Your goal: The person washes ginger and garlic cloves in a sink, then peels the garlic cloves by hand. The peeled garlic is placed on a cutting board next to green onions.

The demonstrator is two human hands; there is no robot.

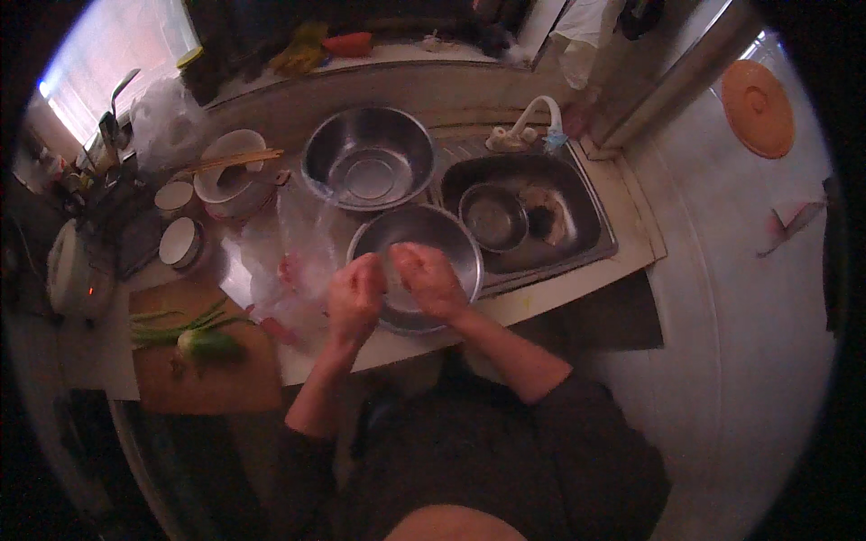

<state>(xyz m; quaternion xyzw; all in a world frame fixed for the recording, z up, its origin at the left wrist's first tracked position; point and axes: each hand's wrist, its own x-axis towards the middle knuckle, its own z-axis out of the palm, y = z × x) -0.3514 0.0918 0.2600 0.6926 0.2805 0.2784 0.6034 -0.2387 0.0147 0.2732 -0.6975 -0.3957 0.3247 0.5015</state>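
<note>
Both hands are raised close together over a steel bowl (467,264) at the counter's front edge. My left hand (356,297) has its fingers curled at the bowl's left side. Beside it, my right hand (429,280) is curled over the middle of the same bowl. A small pale or translucent patch shows between the fingers, too blurred to name, and whether either hand grips it cannot be told. A larger steel basin (369,159) stands just behind. Crumpled clear plastic bags (304,270) lie to the left of my left hand.
Right of the bowls is a steel sink (588,223) holding a smaller metal bowl (494,216), under a white faucet (541,115). On the left, a wooden cutting board (210,392) bears a green vegetable (213,345) and green stalks. Chopsticks (237,160) rest across a white bowl (230,142).
</note>
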